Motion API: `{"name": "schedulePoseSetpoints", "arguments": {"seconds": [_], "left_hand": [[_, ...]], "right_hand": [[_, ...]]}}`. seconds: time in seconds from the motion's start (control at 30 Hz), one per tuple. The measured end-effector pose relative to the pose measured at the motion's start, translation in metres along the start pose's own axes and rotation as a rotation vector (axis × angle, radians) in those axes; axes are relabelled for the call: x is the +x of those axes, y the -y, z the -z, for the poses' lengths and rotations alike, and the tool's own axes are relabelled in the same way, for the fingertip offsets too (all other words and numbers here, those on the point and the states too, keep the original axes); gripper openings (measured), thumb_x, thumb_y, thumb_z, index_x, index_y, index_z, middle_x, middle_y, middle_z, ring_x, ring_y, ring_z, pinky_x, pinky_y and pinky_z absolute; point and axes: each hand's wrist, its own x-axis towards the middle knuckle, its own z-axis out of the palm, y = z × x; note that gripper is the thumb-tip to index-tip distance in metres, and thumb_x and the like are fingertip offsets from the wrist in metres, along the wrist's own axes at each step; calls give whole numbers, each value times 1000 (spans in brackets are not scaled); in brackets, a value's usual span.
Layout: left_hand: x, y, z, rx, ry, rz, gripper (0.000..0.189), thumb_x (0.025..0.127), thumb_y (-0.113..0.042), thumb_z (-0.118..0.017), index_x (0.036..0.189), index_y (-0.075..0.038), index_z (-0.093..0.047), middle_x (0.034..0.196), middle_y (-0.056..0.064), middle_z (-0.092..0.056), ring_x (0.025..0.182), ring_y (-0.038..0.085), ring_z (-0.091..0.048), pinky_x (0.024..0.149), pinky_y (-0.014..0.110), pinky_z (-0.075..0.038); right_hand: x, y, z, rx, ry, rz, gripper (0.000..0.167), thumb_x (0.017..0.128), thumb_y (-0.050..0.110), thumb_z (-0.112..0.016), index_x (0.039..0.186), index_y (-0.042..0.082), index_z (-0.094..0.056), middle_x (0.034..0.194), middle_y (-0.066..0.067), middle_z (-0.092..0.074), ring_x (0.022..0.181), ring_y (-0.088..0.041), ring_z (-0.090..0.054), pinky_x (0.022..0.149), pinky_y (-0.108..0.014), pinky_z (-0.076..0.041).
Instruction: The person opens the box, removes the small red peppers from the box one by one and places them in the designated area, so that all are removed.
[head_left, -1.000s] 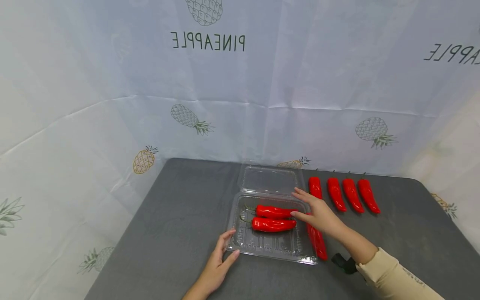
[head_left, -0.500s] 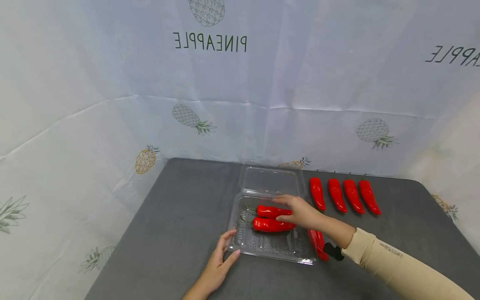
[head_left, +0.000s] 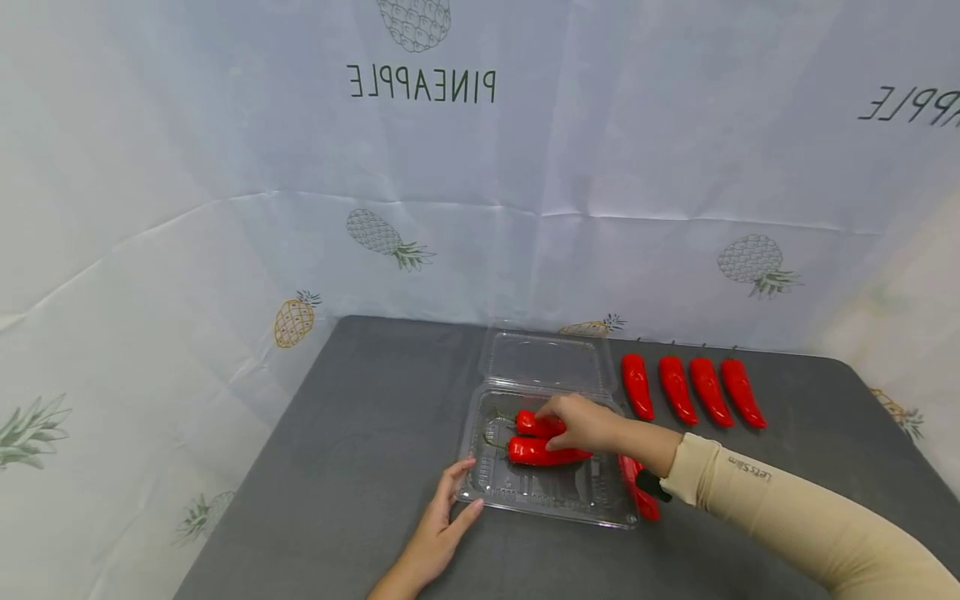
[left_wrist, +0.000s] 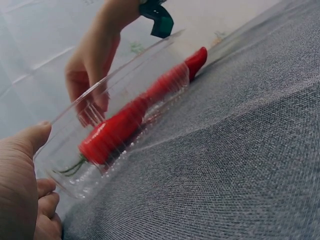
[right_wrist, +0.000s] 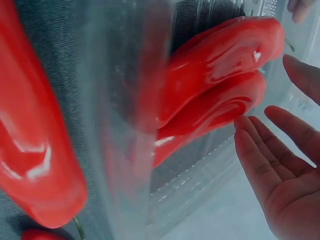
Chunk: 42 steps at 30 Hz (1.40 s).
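Two red chili peppers lie side by side in the base of a clear plastic clamshell container (head_left: 525, 500), green stems to the left. My right hand (head_left: 581, 423) reaches over them, covering part of the far pepper (head_left: 527, 423); its thumb overlaps the near pepper (head_left: 528, 451). In the right wrist view the fingers (right_wrist: 272, 155) are fairly straight, tips right at the far pepper's side, thumb apart from it. My left hand (head_left: 435, 533) holds the container's near left corner, thumb and fingers on either side of it; the left wrist view shows fingers (left_wrist: 47, 202) curled by its wall.
The container's lid (head_left: 547, 358) lies folded back toward the curtain (head_left: 637, 150). Several red peppers (head_left: 705, 392) stand in a row at the back right of the grey table (head_left: 360, 417). Another pepper (head_left: 645, 497) lies along the container's right side, partly beneath the right wrist.
My right hand has moved left from the container's right side and come down over the two peppers. My left hand has stayed at the corner.
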Motion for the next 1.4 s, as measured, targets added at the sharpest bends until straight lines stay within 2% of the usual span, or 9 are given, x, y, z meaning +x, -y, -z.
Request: {"name": "schedulePoseSetpoints", "arguments": {"seconds": [0.27,0.47,0.7,1.0,1.2,1.4], "left_hand": [[0,-1,0,-2,12,44,49,92,-12,-57,136,-8,-38,145,16,-40,133,-7,-27,105,10,-21],[-1,-1,0,-4,15,61,48,92,-13,-57,136,-15,-38,145,15,-39,133,-8,-26,104,9,-20],[-1,0,0,6,15,57,48,92,-13,-57,136,-10,-38,145,15,-39,133,-8,-26,105,10,-21],[-1,-1,0,13,23,64,47,93,-15,-56,136,-12,-38,146,14,-38,134,-5,-25,105,11,-21],[-1,-1,0,4,33,72,47,93,-16,-56,136,-13,-38,147,14,-38,135,-3,-25,105,10,-20],[-1,-2,-1,4,23,97,47,93,-16,-57,136,-14,-38,146,11,-39,137,6,-26,106,12,-21]], "right_hand": [[2,3,-3,-16,-1,54,33,72,8,-78,101,-4,-67,98,-12,-68,89,-23,-63,77,-34,-54],[5,7,-4,-2,27,31,33,72,7,-78,101,-5,-67,96,-11,-70,86,-20,-64,77,-33,-54],[7,12,-7,-49,70,26,29,70,4,-77,97,-5,-69,88,-10,-71,81,-18,-65,74,-31,-55],[8,20,-14,-169,134,-6,17,68,5,-79,83,5,-71,74,1,-66,64,-9,-53,63,-26,-48],[7,25,-18,-223,195,-67,17,69,11,-81,83,8,-71,67,6,-60,61,-9,-46,61,-24,-44],[5,28,-21,-252,195,-57,15,69,12,-81,76,10,-68,60,6,-52,58,-10,-42,57,-24,-39]]}}
